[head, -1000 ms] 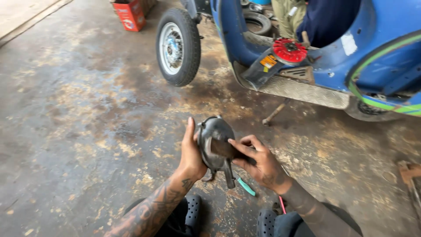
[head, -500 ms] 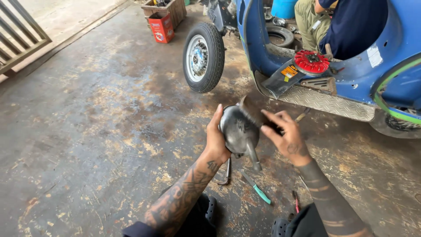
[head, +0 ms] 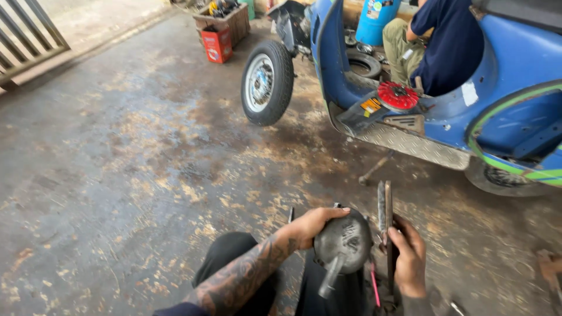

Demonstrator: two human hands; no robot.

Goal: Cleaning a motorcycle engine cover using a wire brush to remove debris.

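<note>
I see the dark rounded metal housing [head: 343, 243] low in the centre of the view, over my knees, its short stub arm pointing down. My left hand [head: 309, 225] is curled over its top left edge, fingers wrapped on the rim, gripping it. My right hand [head: 408, 260] is closed round a flat metal file [head: 384, 217] held upright, its blade touching or just beside the right side of the housing; I cannot tell which. A pink-handled tool [head: 373, 282] shows just below, between housing and right hand. Floor is stained concrete [head: 146, 164], oil patches and sawdust-like grit. A hammer [head: 374, 169] lies on it near the blue scooter [head: 509, 117], which stands upper right with its front wheel [head: 267, 82] on the ground and a red round part [head: 398, 95] on the footboard. Another person in a dark shirt [head: 448, 50] crouches behind the scooter. Red box [head: 217, 44] and a crate further back, metal gate [head: 26, 44] upper left.
</note>
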